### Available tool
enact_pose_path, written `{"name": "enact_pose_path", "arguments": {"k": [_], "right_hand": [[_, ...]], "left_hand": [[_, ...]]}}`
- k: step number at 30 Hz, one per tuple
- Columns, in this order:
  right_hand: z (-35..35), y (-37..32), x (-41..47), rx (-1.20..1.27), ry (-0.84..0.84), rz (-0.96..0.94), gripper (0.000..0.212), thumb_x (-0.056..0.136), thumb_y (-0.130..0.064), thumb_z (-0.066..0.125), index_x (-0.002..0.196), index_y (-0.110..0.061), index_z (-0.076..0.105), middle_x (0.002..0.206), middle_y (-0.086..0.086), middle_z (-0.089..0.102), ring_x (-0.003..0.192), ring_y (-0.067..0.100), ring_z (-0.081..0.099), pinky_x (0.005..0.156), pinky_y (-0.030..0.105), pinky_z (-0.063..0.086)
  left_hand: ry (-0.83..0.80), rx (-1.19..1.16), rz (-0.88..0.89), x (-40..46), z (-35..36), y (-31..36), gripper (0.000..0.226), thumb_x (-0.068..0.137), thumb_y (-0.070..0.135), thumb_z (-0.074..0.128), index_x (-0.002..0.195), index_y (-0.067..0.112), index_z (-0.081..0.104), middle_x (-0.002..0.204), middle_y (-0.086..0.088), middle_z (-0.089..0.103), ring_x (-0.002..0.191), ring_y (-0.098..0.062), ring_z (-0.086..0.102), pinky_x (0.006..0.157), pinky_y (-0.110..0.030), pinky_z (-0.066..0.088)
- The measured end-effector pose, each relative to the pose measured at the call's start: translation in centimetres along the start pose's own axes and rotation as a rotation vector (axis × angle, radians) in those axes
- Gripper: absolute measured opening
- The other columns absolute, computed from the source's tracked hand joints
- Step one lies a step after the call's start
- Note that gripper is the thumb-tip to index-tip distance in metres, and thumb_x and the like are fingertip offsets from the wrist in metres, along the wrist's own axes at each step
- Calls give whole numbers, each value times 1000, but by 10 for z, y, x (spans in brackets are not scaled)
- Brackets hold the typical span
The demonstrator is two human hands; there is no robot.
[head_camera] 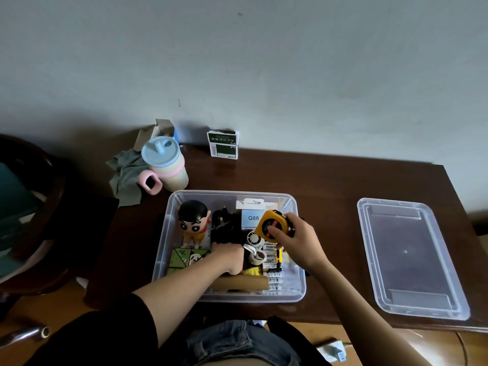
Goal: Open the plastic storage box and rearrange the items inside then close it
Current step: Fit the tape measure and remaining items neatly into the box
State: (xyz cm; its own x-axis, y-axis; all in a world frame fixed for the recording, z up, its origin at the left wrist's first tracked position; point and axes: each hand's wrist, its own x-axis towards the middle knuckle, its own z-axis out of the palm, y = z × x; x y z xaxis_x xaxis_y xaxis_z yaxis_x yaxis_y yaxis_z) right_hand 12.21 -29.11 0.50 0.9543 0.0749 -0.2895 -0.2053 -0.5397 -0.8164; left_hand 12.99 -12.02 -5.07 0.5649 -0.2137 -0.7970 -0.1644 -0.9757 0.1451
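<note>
The clear plastic storage box [169,215] stands open on the dark wooden table, its lid [412,257] lying flat to the right. My right hand [298,241] grips a yellow tape measure [270,224] above the box's right half. My left hand [229,256] reaches down into the middle of the box with fingers curled among dark items; what it grasps is hidden. Inside are a cartoon boy figure [194,223], a green panda box [186,258], a white Q88 box [252,216], battery packs [272,265], a white tape roll [257,256] and a brown cardboard tube [243,282].
A pastel sippy cup [165,162] with a pink handle and a grey cloth [125,175] sit at the back left. A small green and white carton [224,144] stands against the wall. A dark chair [29,207] is at the left.
</note>
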Motion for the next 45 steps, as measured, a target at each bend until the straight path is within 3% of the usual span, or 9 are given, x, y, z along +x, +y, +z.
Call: {"name": "enact_pose_path", "arguments": {"k": [7,11,18,22,26,30,33,38,45], "right_hand": [[-2,2,2,-21,19,6,21,86,-35,65,92,-16,59,83,2,67,68,24,67,61,41,57],[-3,4,5,-10,77,11,18,85,-35,66,85,-20,57,79,0,66,66,20,67,59,38,57],[-4,1,9,-7,177,1,17,86,-35,66,83,-22,55,76,-3,64,66,21,66,60,39,57],[-7,-4,11,-18,215,-11,18,86,-33,66,84,-19,55,76,0,64,66,25,66,61,42,56],[-12,-6,12,-45,230,-14,21,87,-33,65,92,-14,58,80,4,66,67,27,66,63,44,56],[-14,-4,11,-56,246,-1,21,87,-34,64,93,-15,58,80,2,66,67,24,67,64,45,56],[-14,-3,10,-64,270,2,22,86,-34,65,91,-13,58,78,3,65,67,24,66,64,46,55],[-16,-3,12,-49,261,12,21,86,-35,65,90,-16,58,77,0,65,66,22,66,64,45,56],[-11,0,11,-45,223,21,18,86,-35,66,87,-20,56,76,-1,65,64,23,67,60,40,57]], "left_hand": [[-75,-70,7,-5,-12,1,35,88,33,59,102,1,58,115,-11,59,104,-30,57,85,-37,46],[-86,-152,38,-18,-29,-9,28,82,29,64,67,11,48,72,-2,48,65,-19,46,58,-28,36],[-38,-416,142,-46,-55,-17,25,78,31,74,91,10,75,87,-2,71,68,-11,55,60,-23,41],[86,-373,53,-45,-61,6,20,77,29,71,75,10,63,67,-4,49,61,-21,42,55,-29,29],[275,-257,33,-50,-70,22,27,73,34,71,80,9,66,70,-3,61,66,-22,59,55,-28,38],[421,-236,34,-45,-69,31,30,73,31,70,59,14,50,53,2,45,51,-19,47,48,-25,33],[519,-238,21,-35,-60,47,31,80,32,66,65,14,46,58,2,47,64,-21,56,52,-28,37],[367,-343,115,-22,-46,47,24,85,37,68,91,14,63,86,0,66,85,-21,64,68,-30,48],[396,-303,43,-33,-43,-10,30,83,43,65,71,17,57,63,4,57,61,-14,56,54,-25,34]]}}
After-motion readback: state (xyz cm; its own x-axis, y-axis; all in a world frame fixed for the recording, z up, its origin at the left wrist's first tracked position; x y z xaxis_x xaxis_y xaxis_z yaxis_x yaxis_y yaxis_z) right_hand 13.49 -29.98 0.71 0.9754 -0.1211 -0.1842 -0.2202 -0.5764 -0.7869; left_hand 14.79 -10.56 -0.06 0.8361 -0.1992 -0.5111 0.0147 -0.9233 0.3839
